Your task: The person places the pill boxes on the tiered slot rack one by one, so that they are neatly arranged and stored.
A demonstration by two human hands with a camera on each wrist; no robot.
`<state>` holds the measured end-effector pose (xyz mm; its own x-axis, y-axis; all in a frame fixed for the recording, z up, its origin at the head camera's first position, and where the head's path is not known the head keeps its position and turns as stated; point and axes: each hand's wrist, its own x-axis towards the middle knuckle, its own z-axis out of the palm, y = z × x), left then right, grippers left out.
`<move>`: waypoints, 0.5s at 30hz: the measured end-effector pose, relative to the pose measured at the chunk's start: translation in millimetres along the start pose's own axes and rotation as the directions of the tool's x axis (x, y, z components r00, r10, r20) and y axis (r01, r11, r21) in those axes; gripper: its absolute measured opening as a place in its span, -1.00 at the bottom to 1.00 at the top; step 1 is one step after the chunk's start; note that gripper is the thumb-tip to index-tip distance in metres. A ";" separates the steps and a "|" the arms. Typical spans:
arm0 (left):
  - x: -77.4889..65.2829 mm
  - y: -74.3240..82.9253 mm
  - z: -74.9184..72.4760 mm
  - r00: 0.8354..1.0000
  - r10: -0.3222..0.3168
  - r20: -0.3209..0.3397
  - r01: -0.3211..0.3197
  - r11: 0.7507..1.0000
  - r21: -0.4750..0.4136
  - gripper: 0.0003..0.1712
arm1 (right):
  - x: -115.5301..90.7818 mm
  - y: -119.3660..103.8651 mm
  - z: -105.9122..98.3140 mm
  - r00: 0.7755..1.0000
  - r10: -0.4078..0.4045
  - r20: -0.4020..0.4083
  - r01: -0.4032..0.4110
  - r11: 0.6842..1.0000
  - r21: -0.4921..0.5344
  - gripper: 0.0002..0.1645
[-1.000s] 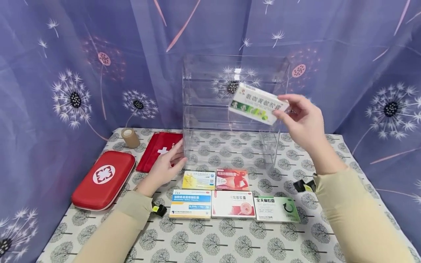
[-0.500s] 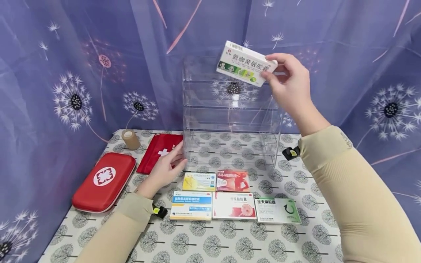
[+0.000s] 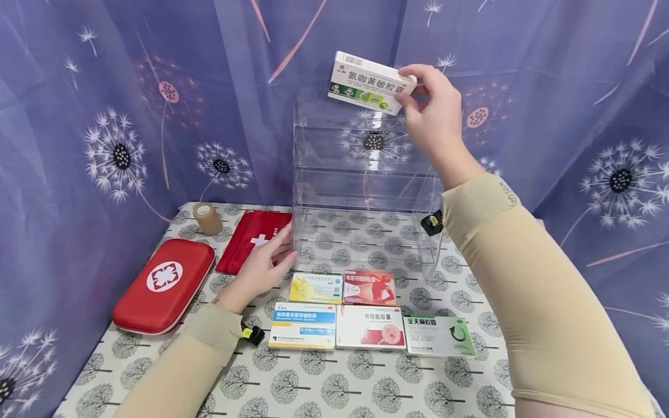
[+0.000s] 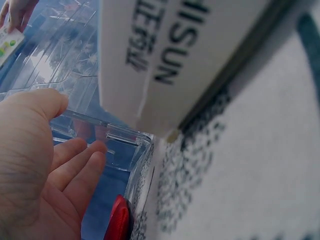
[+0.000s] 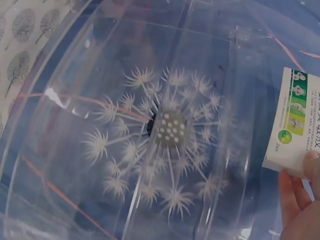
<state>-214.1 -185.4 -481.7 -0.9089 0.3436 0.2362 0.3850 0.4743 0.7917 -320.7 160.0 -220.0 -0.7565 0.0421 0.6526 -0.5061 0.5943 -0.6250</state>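
Note:
High over the clear tiered acrylic rack [image 3: 366, 191], my right hand [image 3: 434, 110] pinches a white-and-green medicine box [image 3: 368, 84] by its right end. The box tilts, with its printed front toward me. In the right wrist view the same medicine box [image 5: 295, 120] is at the right edge, beside the rack's upper tiers. My left hand [image 3: 261, 270] rests at the rack's lower left side, fingers nearly straight. The left wrist view shows its fingers [image 4: 82, 165] extended along the clear panel.
In front of the rack lie several medicine boxes, including a yellow one [image 3: 315, 288], a red one [image 3: 369, 288], a blue-and-white one [image 3: 303, 325], a red-and-white one [image 3: 371, 326] and a green-and-white one [image 3: 440, 335]. A red case [image 3: 164, 284], red pouch [image 3: 248, 241] and tape roll [image 3: 207, 219] are at left.
My right hand has raised the white-and-green medicine box and carried it left, from in front of the rack to its top. The left hand stays at the rack's side.

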 end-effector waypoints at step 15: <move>1.3 1.2 2.9 1.000 0.009 -0.005 -0.009 1.000 -0.015 -0.07 | 6.1 -3.4 20.9 0.991 -0.052 0.120 0.069 0.988 -0.139 -0.59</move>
<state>-214.4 -182.0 -482.0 -0.9062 0.3438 0.2461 0.3909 0.4592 0.7977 -332.2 141.4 -222.8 -0.7731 -0.0854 0.6286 -0.4945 0.7016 -0.5130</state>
